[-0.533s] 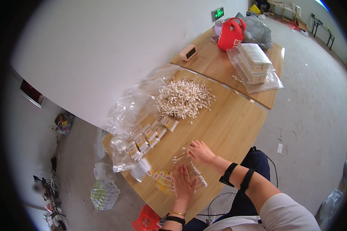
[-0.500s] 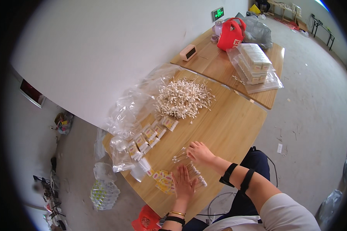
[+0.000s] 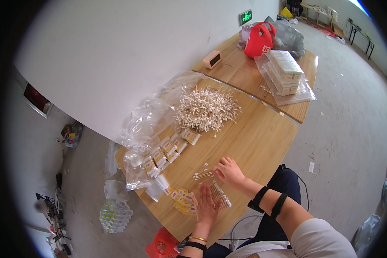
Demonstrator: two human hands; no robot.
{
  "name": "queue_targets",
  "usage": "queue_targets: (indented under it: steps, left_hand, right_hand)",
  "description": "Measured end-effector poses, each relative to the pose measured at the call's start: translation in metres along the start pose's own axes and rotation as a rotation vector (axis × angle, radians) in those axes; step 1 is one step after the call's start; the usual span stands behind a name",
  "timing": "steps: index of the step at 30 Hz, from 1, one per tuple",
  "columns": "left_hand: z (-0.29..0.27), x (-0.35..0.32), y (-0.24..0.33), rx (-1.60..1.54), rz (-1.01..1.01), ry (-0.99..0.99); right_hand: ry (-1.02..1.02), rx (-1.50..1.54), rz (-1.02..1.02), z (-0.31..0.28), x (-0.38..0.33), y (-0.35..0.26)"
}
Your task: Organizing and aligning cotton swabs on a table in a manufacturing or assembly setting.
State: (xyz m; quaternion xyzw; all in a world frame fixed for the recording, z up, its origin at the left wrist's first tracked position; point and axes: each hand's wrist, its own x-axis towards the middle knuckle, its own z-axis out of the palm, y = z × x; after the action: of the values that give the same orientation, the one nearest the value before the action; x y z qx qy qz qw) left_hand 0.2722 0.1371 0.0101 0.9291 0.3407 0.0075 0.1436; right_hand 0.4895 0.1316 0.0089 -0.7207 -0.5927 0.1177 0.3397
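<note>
A row of cotton swabs lies side by side near the front of the wooden table. Against its left end rests my left hand, flat with fingers stretched out. My right hand is above the row's far end, its fingers curled together; what they hold, if anything, is hidden. A few loose swabs lie just left of it. Yellow-and-white printed cards are spread beside my left hand. Farther off, a large heap of cotton swabs covers part of the table.
Small filled swab packs line the table's left side, beside clear plastic bags. On the adjoining table are a pink clock, a red bag and stacked packs on plastic. A red bag hangs below the near edge.
My right hand has drawn slightly right, away from the loose swabs, which now show more fully. My left hand stays flat beside the row. The view has shifted a little.
</note>
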Motion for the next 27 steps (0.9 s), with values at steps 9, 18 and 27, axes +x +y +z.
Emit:
queue_targets:
  steps: [9,18,27]
  left_hand:
    - [0.0,0.03,0.008,0.115,-0.005,-0.008]
    - [-0.01,0.073,-0.006,0.063,-0.071,0.14]
    - [-0.02,0.074,-0.001,0.013,-0.027,0.088]
  right_hand:
    - [0.156,-0.051,-0.01,-0.002,-0.021,0.006]
    - [0.121,-0.092,-0.02,-0.005,-0.019,0.005]
    - [0.104,-0.082,-0.01,-0.009,-0.02,0.007]
